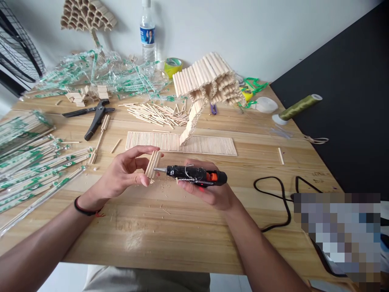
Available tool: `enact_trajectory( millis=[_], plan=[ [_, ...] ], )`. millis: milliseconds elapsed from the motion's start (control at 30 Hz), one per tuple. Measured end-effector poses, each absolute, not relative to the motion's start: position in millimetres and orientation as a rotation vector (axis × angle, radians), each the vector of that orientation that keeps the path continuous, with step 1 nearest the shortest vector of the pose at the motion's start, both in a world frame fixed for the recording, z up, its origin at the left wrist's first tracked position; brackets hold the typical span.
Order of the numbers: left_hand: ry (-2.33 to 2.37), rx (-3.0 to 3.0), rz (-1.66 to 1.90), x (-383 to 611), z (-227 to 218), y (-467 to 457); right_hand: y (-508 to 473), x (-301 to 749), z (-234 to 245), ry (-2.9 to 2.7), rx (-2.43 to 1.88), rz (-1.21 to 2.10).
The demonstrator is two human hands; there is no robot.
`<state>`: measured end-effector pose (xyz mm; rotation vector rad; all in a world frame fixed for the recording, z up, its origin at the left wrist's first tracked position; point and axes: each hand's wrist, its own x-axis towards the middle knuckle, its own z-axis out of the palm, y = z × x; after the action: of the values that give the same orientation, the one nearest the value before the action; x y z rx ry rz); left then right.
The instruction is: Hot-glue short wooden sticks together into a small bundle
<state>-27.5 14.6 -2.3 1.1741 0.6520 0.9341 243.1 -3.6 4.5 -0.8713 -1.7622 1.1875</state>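
Between the thumb and fingers of my left hand (126, 168) is a small panel of short wooden sticks (153, 164) set side by side, held up off the table. My right hand (212, 190) is wrapped round a black glue gun (194, 175) with an orange part near its rear. The metal nozzle points left and meets the panel's face, or sits just in front of it. Behind both hands lies a long strip of sticks (152, 141). A tree-like stick model (209, 81) rises from that strip on a curved stem.
Loose short sticks (158, 114) are heaped behind the strip. Black cutters (97, 115) lie left of them. Wrapped chopsticks (36, 170) cover the left side, with plastic wrappers (91, 75) and a bottle (148, 36) at the back. A black cord (287, 202) loops at right, near a blurred-out area.
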Motion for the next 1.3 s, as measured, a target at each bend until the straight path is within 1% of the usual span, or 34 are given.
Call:
enact_trajectory(
  millis=[200, 533, 700, 900, 1133, 1300],
  plan=[
    [0.644, 1.174, 0.947, -26.3, -2.0, 15.6, -2.3, 243.7, 3.8, -1.774, -0.799, 1.246],
    [0.650, 1.190, 0.939, -26.5, -0.3, 15.5, -2.6, 241.8, 4.8, -1.760, -0.816, 1.297],
    [0.651, 1.192, 0.941, -26.2, 0.2, 15.5, -1.5, 242.4, 5.3, -1.782, -0.820, 1.269],
    [0.651, 1.192, 0.962, -25.0, 2.5, 15.7, -0.1, 242.7, 6.9, -1.821, -0.859, 1.233],
    [0.663, 1.200, 0.982, -24.5, 2.5, 15.1, -3.5, 241.9, 4.4, -1.725, -0.930, 1.291],
    [0.645, 1.191, 0.961, -25.1, -0.4, 15.3, -5.4, 241.2, 3.3, -1.689, -0.997, 1.274]
  ],
)
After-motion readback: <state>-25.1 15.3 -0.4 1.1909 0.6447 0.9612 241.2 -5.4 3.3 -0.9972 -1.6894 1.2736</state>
